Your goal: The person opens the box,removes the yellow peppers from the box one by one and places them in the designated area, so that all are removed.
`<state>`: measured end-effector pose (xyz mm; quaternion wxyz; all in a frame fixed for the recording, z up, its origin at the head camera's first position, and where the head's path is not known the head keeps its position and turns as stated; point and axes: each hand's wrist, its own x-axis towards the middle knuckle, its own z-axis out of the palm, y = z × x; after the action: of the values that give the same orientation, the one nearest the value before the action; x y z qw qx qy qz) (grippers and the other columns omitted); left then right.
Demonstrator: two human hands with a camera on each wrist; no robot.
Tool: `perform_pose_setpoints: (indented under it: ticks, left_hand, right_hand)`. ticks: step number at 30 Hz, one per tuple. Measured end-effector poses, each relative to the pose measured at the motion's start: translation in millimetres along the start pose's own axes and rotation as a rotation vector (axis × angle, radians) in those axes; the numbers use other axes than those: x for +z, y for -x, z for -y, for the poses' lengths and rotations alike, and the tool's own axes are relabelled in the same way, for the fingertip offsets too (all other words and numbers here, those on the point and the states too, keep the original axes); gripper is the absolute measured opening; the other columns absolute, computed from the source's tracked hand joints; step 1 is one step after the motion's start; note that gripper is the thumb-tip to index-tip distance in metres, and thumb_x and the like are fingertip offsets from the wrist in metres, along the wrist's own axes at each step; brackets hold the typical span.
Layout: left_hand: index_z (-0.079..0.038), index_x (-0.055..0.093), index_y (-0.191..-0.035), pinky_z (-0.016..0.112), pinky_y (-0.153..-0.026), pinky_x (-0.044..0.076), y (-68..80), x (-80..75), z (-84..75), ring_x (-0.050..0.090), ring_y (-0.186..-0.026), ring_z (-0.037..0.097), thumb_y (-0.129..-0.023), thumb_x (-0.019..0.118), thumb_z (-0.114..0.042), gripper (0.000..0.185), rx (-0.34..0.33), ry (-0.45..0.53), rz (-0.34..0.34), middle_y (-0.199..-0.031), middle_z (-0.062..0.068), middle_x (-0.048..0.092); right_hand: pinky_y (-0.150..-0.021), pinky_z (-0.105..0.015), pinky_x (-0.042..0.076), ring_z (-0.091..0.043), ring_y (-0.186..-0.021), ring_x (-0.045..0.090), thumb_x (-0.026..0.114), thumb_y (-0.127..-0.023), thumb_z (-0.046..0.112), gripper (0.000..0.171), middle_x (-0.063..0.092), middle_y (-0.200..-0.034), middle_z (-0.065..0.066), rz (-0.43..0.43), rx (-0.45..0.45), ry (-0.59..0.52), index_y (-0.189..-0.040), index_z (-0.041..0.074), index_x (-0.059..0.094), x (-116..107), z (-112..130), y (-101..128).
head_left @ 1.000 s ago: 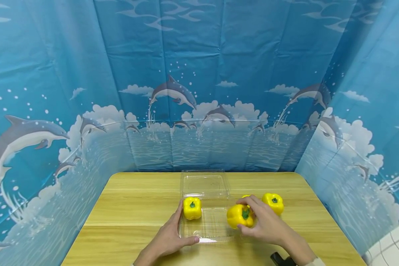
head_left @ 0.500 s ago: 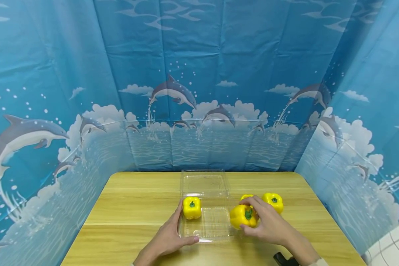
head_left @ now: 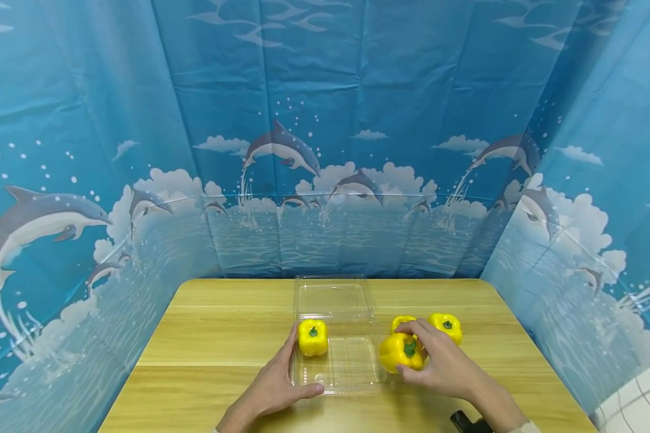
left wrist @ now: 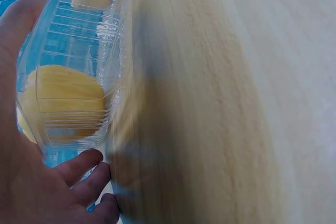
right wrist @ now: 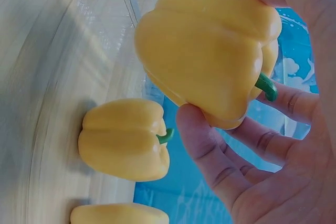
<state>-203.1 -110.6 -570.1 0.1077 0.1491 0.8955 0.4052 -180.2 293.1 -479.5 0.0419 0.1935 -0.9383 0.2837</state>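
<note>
My right hand [head_left: 439, 364] grips a yellow bell pepper [head_left: 399, 353] with a green stem, between thumb and fingers. In the head view it appears at the right edge of a hinged clear plastic box [head_left: 352, 367] whose lid [head_left: 333, 299] lies open toward the back. My left hand [head_left: 273, 385] holds the box's front left corner, thumb along the front wall and fingers at the left side. Inside the box, at its left end, sits another bell pepper [head_left: 313, 338]. Through the ribbed wall [left wrist: 79, 114] that pepper also shows in the left wrist view.
Two more yellow bell peppers stand on the wooden table [head_left: 222, 337] behind the right hand: one partly hidden [head_left: 402, 322], one farther right [head_left: 446, 328]. A black object [head_left: 468, 422] lies under the right forearm. A blue dolphin-print curtain [head_left: 325, 240] hangs around the table.
My right hand has moved slightly right with the bell pepper, from over the box toward its right edge. The left hand and the box have stayed in place.
</note>
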Motion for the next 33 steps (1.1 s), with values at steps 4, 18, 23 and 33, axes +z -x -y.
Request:
perform_pose_setpoints:
  ticks: [4,18,23,33]
  left_hand:
    - [-0.039,-0.006,-0.189,0.082,-0.134,0.039,-0.3,0.2,1.4,0.040,-0.172,0.057,-0.086,0.090,-0.081,0.147,-0.003,0.000,0.004,-0.196,0.017,0.019]
    - [-0.036,-0.005,-0.189,0.082,-0.134,0.039,0.8,-0.9,1.5,0.039,-0.172,0.057,-0.087,0.091,-0.080,0.147,0.000,-0.005,0.006,-0.196,0.017,0.018]
    - [-0.036,-0.006,-0.189,0.081,-0.135,0.038,0.4,-1.8,2.3,0.038,-0.173,0.056,-0.087,0.091,-0.080,0.147,0.005,-0.005,0.009,-0.196,0.018,0.018]
    - [-0.036,-0.007,-0.189,0.080,-0.135,0.038,-0.1,-1.2,4.2,0.038,-0.173,0.056,-0.087,0.090,-0.081,0.148,0.006,-0.002,0.017,-0.196,0.016,0.016]
  right_hand:
    - [-0.085,-0.027,0.063,-0.001,-0.107,0.065,0.097,-0.092,0.042,0.059,0.072,-0.134,0.007,-0.013,-0.014,0.004,-0.141,0.024,0.070,0,-2,1]
    - [-0.083,-0.026,0.059,0.000,-0.104,0.063,0.097,-0.091,0.042,0.061,0.072,-0.134,0.005,0.016,0.035,-0.007,-0.142,0.021,0.071,-5,-5,5]
    - [-0.080,-0.024,0.058,0.001,-0.101,0.062,0.097,-0.091,0.041,0.061,0.072,-0.132,0.004,0.019,0.037,-0.019,-0.142,0.019,0.071,-5,-7,6]
    - [-0.079,-0.023,0.059,0.000,-0.100,0.062,0.096,-0.093,0.043,0.059,0.072,-0.132,0.003,0.022,0.052,-0.021,-0.141,0.021,0.070,-5,-12,9]
